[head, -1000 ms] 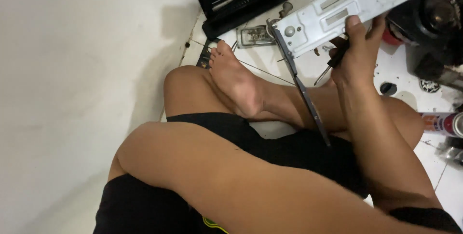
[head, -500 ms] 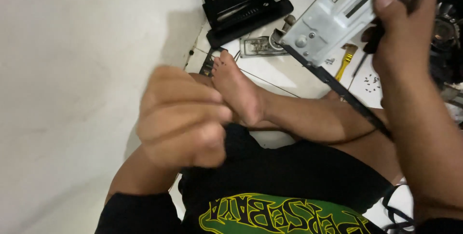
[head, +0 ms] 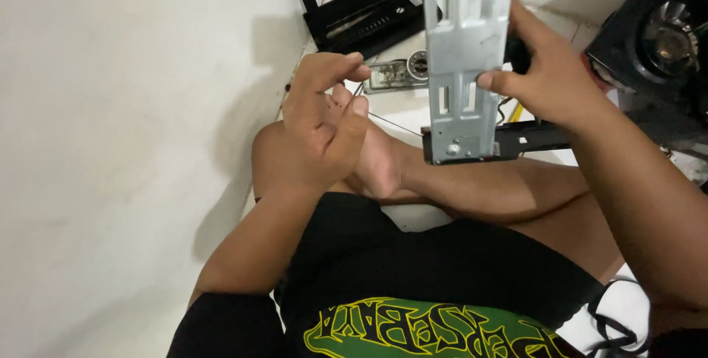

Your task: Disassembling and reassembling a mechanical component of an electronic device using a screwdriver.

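The right hand (head: 549, 81) grips a grey metal bracket (head: 466, 56) upright at upper centre of the frame, turning it over for inspection. The left hand (head: 321, 126), empty with fingers loosely curled, hovers left of it above the foot (head: 380, 166); next it likely needs to steady the bracket's lower end.

The metal plate (head: 466, 56) in the right hand (head: 549, 78) is silver-grey. The frame (head: 365, 11) beyond the left hand (head: 321, 126) is black. The shirt (head: 413, 328) is black with green and yellow letters.

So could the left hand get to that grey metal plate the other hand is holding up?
Probably yes. The left hand is empty, fingers loosely open, raised beside the grey metal plate that the right hand holds upright. Nothing lies between them; only the bare foot sits below.
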